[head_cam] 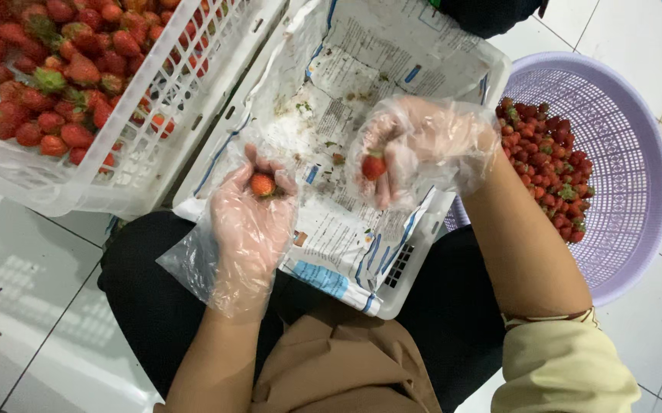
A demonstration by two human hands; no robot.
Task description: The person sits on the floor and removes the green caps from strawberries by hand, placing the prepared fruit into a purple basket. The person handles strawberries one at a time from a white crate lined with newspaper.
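Observation:
My left hand, in a loose clear plastic glove, holds a small red strawberry in its curled fingers over the near edge of a white crate lined with printed paper. My right hand, gloved the same way, pinches another red strawberry above the middle of that paper. The two hands are about a hand's width apart.
A white slotted crate full of strawberries with green caps stands at the upper left. A lilac perforated basket at the right holds a heap of strawberries. Green bits litter the paper. White floor tiles surround my lap.

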